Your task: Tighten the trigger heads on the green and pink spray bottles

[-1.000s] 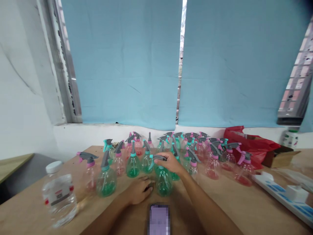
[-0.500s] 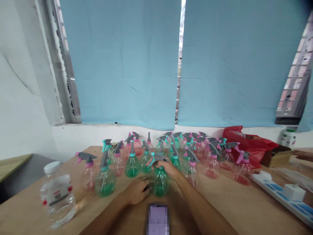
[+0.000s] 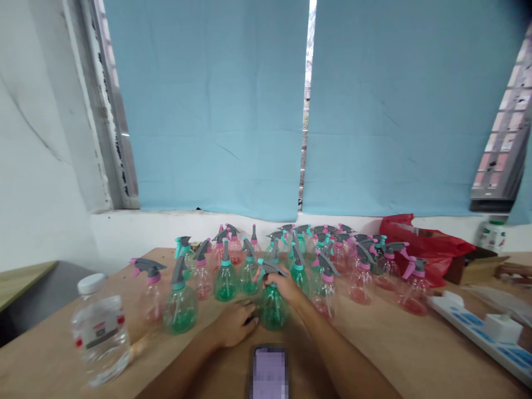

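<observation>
my right hand [image 3: 285, 284] is wrapped around the neck of a green spray bottle [image 3: 272, 311], just under its grey trigger head [image 3: 272, 269], fingers closed tight on it. the bottle stands upright on the bench [image 3: 399, 354], near the front middle. my left hand [image 3: 233, 326] rests on the bench at the bottle's 8 o'clock, fingers curled, the tips right at its base; there is something dark by them and i cannot tell whether that hand holds anything.

at the bottle's 6 o'clock, close by, a phone [image 3: 270, 372] lies flat. from 10 round to 2 o'clock stands a crowd of spray bottles [image 3: 328, 260], green and pink, packed close. another green bottle [image 3: 180, 306] stands alone at 9 o'clock, with a pink bottle [image 3: 150, 291] just beyond it. further out at 8 o'clock is a clear water bottle [image 3: 100, 332] with a white cap. a red bag [image 3: 421, 244] sits at 2 o'clock, well apart, and a white power strip [image 3: 482, 335] lies at 3 o'clock.
</observation>
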